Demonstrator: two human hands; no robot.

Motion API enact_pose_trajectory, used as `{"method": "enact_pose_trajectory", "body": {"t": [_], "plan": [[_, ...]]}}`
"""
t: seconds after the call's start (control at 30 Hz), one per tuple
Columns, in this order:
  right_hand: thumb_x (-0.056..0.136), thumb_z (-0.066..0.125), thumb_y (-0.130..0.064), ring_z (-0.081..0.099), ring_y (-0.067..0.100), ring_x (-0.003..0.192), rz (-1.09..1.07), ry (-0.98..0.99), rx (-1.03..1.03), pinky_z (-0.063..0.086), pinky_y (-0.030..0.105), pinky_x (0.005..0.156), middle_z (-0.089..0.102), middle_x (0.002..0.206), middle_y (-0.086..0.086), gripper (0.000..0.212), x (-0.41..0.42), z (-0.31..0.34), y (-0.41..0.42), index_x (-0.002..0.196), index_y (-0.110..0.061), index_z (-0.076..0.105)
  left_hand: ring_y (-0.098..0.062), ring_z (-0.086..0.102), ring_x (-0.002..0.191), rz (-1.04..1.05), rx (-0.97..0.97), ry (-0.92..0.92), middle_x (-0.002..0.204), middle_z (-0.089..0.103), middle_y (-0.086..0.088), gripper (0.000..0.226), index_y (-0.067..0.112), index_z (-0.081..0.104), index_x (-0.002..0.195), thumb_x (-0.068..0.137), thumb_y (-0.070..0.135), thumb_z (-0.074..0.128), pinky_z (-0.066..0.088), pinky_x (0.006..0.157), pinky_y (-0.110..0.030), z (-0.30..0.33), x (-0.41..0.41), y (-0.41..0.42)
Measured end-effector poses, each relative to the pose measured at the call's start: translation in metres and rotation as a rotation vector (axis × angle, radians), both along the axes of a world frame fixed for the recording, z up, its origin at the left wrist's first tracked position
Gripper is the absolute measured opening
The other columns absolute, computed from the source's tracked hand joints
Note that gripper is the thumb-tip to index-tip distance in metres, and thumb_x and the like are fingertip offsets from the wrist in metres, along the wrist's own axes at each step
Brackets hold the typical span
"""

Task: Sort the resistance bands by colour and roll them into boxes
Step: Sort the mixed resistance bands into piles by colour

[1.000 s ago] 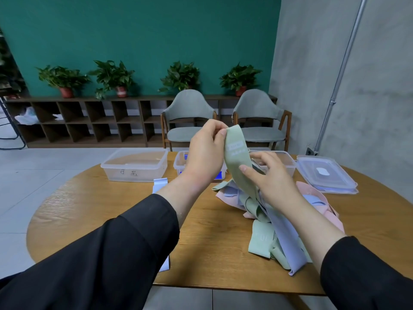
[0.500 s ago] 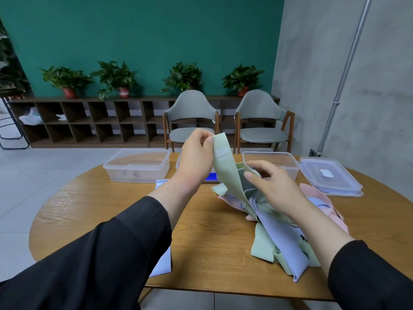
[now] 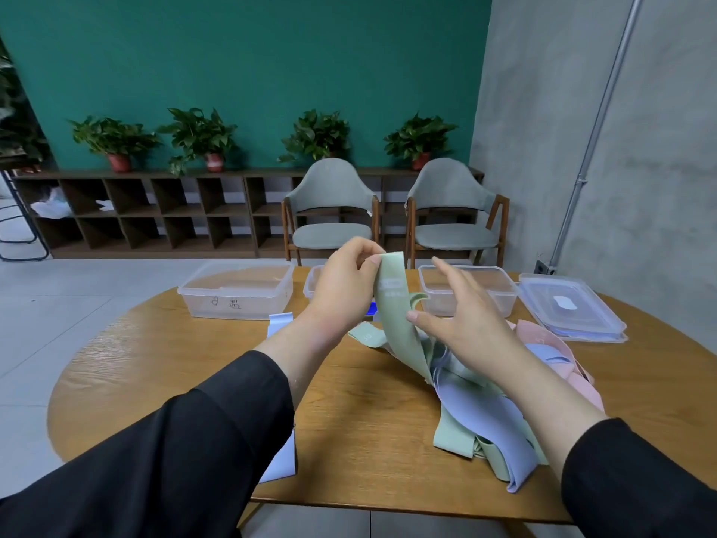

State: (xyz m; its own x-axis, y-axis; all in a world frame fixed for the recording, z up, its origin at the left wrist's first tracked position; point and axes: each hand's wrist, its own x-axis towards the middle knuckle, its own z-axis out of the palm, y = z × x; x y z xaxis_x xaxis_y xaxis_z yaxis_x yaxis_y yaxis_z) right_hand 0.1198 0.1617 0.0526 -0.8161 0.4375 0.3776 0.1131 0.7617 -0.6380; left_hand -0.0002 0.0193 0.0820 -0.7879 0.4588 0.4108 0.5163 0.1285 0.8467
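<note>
Table (image 3: 163,366): round, wooden, carrying everything listed below.

Pile (image 3: 500,413): green, lilac and pink bands tangled together, right of centre, reaching to the near edge.

Left box (image 3: 236,291): clear plastic, open, far side of the table, handwritten marks on its front wall.

Right box (image 3: 500,293): clear, open, far side, partly behind the right hand.

Middle box (image 3: 314,283): clear, only a corner showing behind the left hand.

Lids (image 3: 570,312): clear, stacked, just right of the right box.

Lilac band (image 3: 280,322): lying flat apart from the pile, mostly under the left forearm, running to the near edge.

Green band (image 3: 397,324): lifted above the table, lower end trailing into the pile, white print near the top.

Left hand (image 3: 343,291): raised, thumb and fingers pinching the green band's top end.

Right hand (image 3: 461,320): fingers spread and fairly straight, thumb tip touching the green band lower down; gripping nothing.
</note>
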Motion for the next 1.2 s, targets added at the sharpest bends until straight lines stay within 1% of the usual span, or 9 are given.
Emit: {"method": "enact_pose_trajectory", "body": {"t": [0.1,0.23,0.4,0.5,0.6,0.7,0.83,1.07,1.2], "plan": [[0.086,0.070,-0.048,0.041,0.005,0.130,0.043,0.053,0.019,0.034,0.027,0.102,0.048,0.144,-0.014,0.063,-0.006,0.009,-0.008,0.143,-0.033,0.045,-0.008,0.066,0.085,-0.011,0.068,0.070,0.089,0.070,0.011,0.021,0.029,0.063,0.094,0.105,0.021,0.048,0.058,0.079,-0.033,0.015,0.003,0.002],[0.095,0.062,-0.034,0.062,0.017,0.101,0.044,0.073,-0.044,0.051,0.040,0.087,0.068,0.107,-0.003,0.022,-0.018,0.028,-0.007,0.111,-0.020,0.070,-0.009,0.066,0.081,-0.021,0.203,0.153,0.087,0.070,0.010,0.021,0.031,0.062,0.093,0.104,0.020,0.049,0.059,0.073,-0.032,0.042,0.010,0.005],[0.093,0.062,-0.017,0.054,0.007,0.112,0.003,0.347,-0.004,0.042,0.029,0.098,0.061,0.121,-0.006,0.015,-0.023,0.058,-0.005,0.103,-0.012,0.073,-0.009,0.066,0.084,-0.033,0.375,0.162,0.092,0.072,0.004,0.015,0.017,0.065,0.101,0.103,0.015,0.050,0.058,0.081,-0.042,0.071,0.016,0.005],[0.092,0.065,-0.021,0.064,0.006,0.097,0.076,0.428,-0.191,0.051,0.028,0.083,0.071,0.101,-0.008,0.007,-0.025,0.069,-0.011,0.096,-0.017,0.069,-0.008,0.062,0.079,-0.026,0.444,0.143,0.089,0.070,0.002,0.015,0.014,0.065,0.102,0.103,0.013,0.051,0.055,0.078,-0.040,0.087,0.015,0.004],[0.091,0.069,-0.025,0.070,0.018,0.085,0.129,0.420,-0.395,0.057,0.042,0.077,0.073,0.091,0.002,0.017,-0.027,0.065,-0.019,0.103,-0.022,0.057,-0.007,0.062,0.079,-0.024,0.437,0.121,0.090,0.070,0.002,0.015,0.017,0.065,0.102,0.103,0.013,0.051,0.057,0.079,-0.042,0.097,0.014,0.004],[0.091,0.071,-0.028,0.072,0.015,0.088,0.230,0.344,-0.531,0.059,0.042,0.078,0.075,0.097,-0.006,0.029,-0.026,0.048,-0.027,0.115,-0.030,0.054,-0.012,0.063,0.079,-0.032,0.445,0.030,0.089,0.070,0.000,0.016,0.017,0.066,0.102,0.103,0.014,0.051,0.058,0.079,-0.049,0.098,0.010,0.001],[0.089,0.069,-0.041,0.073,0.021,0.086,0.305,0.197,-0.549,0.061,0.044,0.074,0.075,0.097,-0.008,0.017,-0.026,0.011,-0.038,0.106,-0.040,0.065,-0.013,0.063,0.082,-0.021,0.469,-0.065,0.097,0.071,0.001,0.018,0.024,0.067,0.100,0.103,0.014,0.051,0.053,0.071,-0.037,0.093,-0.004,-0.008],[0.096,0.063,-0.011,0.073,0.021,0.097,0.409,0.091,-0.856,0.058,0.031,0.080,0.077,0.103,0.004,0.015,-0.031,-0.042,-0.070,0.103,-0.017,0.074,-0.001,0.058,0.057,0.100,0.391,-0.051,0.068,0.062,0.018,0.025,0.034,0.064,0.098,0.100,0.014,0.050,0.048,0.049,-0.025,0.077,-0.044,-0.023],[0.093,0.068,-0.016,0.073,0.018,0.092,0.344,0.019,-0.779,0.059,0.037,0.085,0.077,0.096,0.001,0.016,-0.042,-0.050,-0.078,0.108,-0.014,0.072,-0.015,0.066,0.089,0.151,0.130,-0.013,0.107,0.067,0.003,0.024,0.026,0.063,0.120,0.100,0.017,0.053,0.057,0.074,-0.039,0.053,-0.079,-0.017]]}}
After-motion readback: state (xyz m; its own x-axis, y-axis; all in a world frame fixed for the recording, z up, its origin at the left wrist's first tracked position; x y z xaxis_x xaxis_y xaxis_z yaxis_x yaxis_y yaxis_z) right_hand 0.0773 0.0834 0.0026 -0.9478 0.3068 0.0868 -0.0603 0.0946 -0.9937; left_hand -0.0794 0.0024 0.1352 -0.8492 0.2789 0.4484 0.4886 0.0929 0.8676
